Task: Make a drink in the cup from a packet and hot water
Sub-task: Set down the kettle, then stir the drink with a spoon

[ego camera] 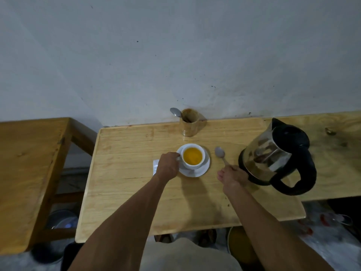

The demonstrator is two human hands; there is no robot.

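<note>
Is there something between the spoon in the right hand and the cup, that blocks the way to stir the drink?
Nothing visible does. The spoon in the right hand is just right of the cup, with only bare table and saucer rim between them.

The cup [193, 156] is white, and the drink [193, 156] in it is bright orange-yellow. The saucer [197, 171] is white too. The kettle [273, 155] is shiny silver with black parts. The table [132, 184] is light yellow wood with thin lines. The wall [156, 55] is pale grey-blue with dark specks.
</note>
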